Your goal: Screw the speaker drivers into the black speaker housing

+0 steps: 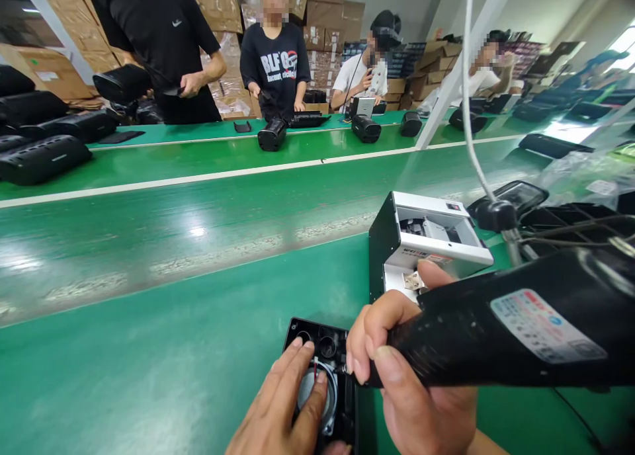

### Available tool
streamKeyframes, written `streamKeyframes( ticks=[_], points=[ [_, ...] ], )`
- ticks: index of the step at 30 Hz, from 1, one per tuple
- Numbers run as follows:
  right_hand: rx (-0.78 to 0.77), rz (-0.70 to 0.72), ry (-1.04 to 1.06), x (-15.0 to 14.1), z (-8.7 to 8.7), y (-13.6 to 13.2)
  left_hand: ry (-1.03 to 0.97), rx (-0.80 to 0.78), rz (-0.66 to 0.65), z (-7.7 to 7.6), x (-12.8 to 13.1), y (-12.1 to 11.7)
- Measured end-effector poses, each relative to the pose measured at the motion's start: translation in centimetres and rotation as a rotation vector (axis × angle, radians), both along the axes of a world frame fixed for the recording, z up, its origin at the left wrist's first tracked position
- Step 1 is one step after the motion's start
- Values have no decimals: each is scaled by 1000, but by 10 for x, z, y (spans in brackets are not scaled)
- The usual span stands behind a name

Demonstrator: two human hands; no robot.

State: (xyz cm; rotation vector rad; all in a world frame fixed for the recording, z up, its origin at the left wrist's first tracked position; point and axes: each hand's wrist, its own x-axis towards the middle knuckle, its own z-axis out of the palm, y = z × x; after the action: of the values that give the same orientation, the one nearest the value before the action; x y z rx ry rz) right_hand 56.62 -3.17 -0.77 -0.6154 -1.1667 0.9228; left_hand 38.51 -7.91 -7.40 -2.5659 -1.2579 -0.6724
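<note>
The right hand grips the electric screwdriver, its tip at the black speaker panel just in front of the screw feeder box. The left hand presses flat on the panel. Best to keep the driver square and the panel pinned.

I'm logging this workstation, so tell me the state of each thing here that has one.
Left hand: open, fingers flat on the speaker part.
Right hand: closed around the electric screwdriver.
Electric screwdriver: held, tip down at the speaker part.
Speaker part: lying flat, inside exposed.
White box: open, standing on the green table.
</note>
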Motion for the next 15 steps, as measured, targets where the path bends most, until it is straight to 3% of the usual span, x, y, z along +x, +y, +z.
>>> streamKeyframes(
  ticks=[4,11,15],
  points=[
    [9,21,-42,0,-6,-1,-7,-1,-1,-6,0,0],
    [-20,-35,-82,1,-15,-4,-22,-16,24,0,3,-3],
    [-50,-48,-79,2,-20,-7,-8,-41,51,-5,3,-6]
  ],
)
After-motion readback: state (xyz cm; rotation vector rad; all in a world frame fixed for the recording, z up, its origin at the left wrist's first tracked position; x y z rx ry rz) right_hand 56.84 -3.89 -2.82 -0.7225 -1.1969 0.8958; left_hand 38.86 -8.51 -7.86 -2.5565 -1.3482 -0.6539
